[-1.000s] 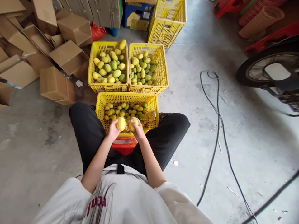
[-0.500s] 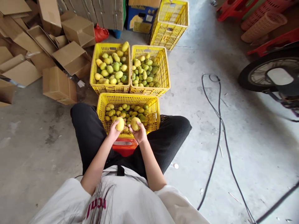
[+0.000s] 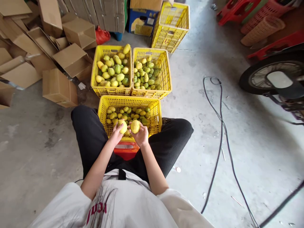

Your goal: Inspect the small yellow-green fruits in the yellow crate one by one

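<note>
My left hand (image 3: 116,134) is closed around a yellow lemon (image 3: 122,126). Another yellow lemon (image 3: 135,126) rests in the fingers of my right hand (image 3: 141,136). Both hands are side by side over the near part of a yellow plastic crate (image 3: 104,104), with the two lemons a small gap apart. Several yellow and green lemons (image 3: 112,116) lie inside that crate, partly hidden by my hands. A red plastic piece (image 3: 125,154), perhaps a stool, shows between my legs at the crate's near side.
Beyond stand two more yellow crates, the left one (image 3: 95,76) and the right one (image 3: 166,69), both holding lemons. A tall yellow crate (image 3: 163,34) is behind them. Cardboard boxes (image 3: 59,87) pile up at left. A black cable (image 3: 222,123) and a wheel (image 3: 258,74) are at right.
The lemon in my right hand has turned and shifted slightly left, showing another side. My left hand still holds its lemon, slightly turned. The whole view has shifted a little.
</note>
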A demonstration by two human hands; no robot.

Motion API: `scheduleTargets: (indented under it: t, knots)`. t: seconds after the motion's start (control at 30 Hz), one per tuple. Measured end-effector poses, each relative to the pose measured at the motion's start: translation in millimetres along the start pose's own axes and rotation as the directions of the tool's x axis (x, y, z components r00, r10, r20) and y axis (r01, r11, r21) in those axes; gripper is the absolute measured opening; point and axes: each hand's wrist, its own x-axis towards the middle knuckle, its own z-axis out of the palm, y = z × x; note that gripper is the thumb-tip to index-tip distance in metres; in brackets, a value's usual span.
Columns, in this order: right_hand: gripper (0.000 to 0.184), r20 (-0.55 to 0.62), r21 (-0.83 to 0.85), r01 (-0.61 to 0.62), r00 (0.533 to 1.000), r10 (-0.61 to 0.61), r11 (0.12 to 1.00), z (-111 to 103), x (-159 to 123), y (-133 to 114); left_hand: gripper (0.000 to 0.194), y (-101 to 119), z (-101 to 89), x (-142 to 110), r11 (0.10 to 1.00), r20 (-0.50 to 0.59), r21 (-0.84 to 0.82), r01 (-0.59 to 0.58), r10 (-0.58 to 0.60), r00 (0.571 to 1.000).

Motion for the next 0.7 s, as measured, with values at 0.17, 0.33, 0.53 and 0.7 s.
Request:
scheduleTargets:
  t: [0.17,0.33,0.53,0.7]
  knots:
    - [0.041,-0.068,0.017,0.070,0.995,-0.069,0.997,0,2,0,0.040,5,-1.1,0,0.997,0.007,-0.063,0.048,-0.048,0.999]
    - [0.044,-0.048,-0.066,0.112,0.992,-0.115,0.992,2,3,1,0.028,5,4.6,-3,0.996,0.050,-0.077,0.045,-0.041,0.998]
    - [0.049,0.000,-0.154,0.110,0.994,-0.111,0.982,4,-1,1,0.023,-1,1.0,0,0.999,-0.011,0.043,0.012,-0.011,1.000]
    - [0.051,0.068,-0.185,0.089,0.995,-0.078,0.979,0,-1,4,0.033,-2,-6.4,3,0.997,-0.038,0.071,0.013,-0.010,0.999]
